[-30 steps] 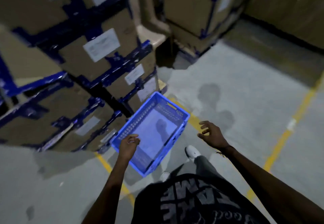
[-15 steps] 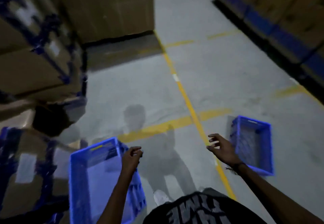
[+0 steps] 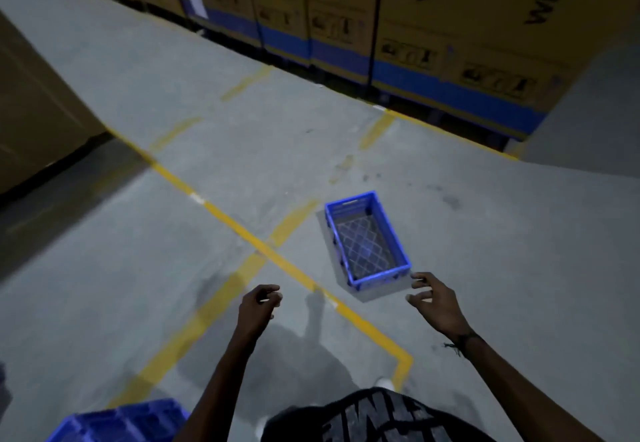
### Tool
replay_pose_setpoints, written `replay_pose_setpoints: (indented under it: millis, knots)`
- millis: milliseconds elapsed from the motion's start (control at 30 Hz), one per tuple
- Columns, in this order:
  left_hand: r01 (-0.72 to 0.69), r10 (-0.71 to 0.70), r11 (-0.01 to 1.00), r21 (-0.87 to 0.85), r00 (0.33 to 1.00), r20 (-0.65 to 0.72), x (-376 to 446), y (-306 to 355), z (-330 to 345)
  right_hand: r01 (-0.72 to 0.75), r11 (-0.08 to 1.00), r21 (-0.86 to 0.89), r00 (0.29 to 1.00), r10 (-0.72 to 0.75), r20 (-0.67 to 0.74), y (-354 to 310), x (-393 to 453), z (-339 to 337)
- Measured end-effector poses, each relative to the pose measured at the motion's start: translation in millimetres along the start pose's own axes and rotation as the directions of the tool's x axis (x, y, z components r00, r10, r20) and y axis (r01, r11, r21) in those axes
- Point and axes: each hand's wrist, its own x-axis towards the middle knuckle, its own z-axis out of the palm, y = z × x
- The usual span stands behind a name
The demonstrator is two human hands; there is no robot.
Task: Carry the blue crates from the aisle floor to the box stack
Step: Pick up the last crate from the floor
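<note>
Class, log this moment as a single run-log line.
left hand: empty | right hand: empty, near blue crate | crate: on floor

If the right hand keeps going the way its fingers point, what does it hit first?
Probably the near end wall of the blue crate on the floor; the right hand points up-left toward that corner. Depth is unclear, so it may pass above the rim.

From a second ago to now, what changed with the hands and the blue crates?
The view swung away from the box stack to the aisle. The first blue crate, then under the left hand, now sits at the lower left edge. A second blue crate on the floor is now straight ahead, the right hand reaching near its end. Both hands still hold nothing.
</note>
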Motion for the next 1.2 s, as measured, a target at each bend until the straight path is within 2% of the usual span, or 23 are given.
replay_pose_setpoints:
  millis: [167, 433, 633, 767, 867, 967, 1100, 1200]
  knots:
    - [-0.066, 0.057, 0.995, 0.075, 0.992, 0.11, 19.1, 46.4, 66.5, -0.069, 0.994, 0.084, 0.996, 0.073, -0.047, 39.1, 6.3, -47.3]
    - [-0.129, 0.09, 0.972, 0.196, 0.976, 0.199, 91.6, 110.5, 112.5, -0.146, 0.964, 0.222, 0.975, 0.179, -0.134, 60.5, 38.4, -56.7]
    - [-0.206, 0.115, 0.94, 0.273, 0.942, 0.314, 185.1, 148.9, 119.9, -0.211, 0.935, 0.285, 0.944, 0.271, -0.188, 64.8, 78.0, -35.7]
    - [-0.261, 0.114, 0.896, 0.359, 0.917, 0.383, 285.8, 179.7, 114.9, -0.272, 0.911, 0.309, 0.905, 0.351, -0.238, 61.8, 123.0, -1.8]
    - [-0.272, 0.073, 0.863, 0.426, 0.901, 0.427, 376.4, 205.6, 115.2, -0.321, 0.89, 0.325, 0.858, 0.418, -0.298, 52.9, 164.5, 33.0]
    - [-0.344, 0.051, 0.805, 0.484, 0.852, 0.521, 459.8, 226.5, 127.0, -0.397, 0.826, 0.399, 0.771, 0.536, -0.343, 39.0, 199.8, 65.5]
    - [-0.488, 0.028, 0.715, 0.502, 0.737, 0.676, 540.2, 239.1, 153.2, -0.476, 0.729, 0.492, 0.624, 0.674, -0.396, 23.1, 239.0, 99.0]
    - [-0.551, -0.013, 0.672, 0.495, 0.66, 0.751, 585.6, 240.7, 181.8, -0.529, 0.643, 0.554, 0.528, 0.76, -0.378, 19.9, 260.9, 116.3]
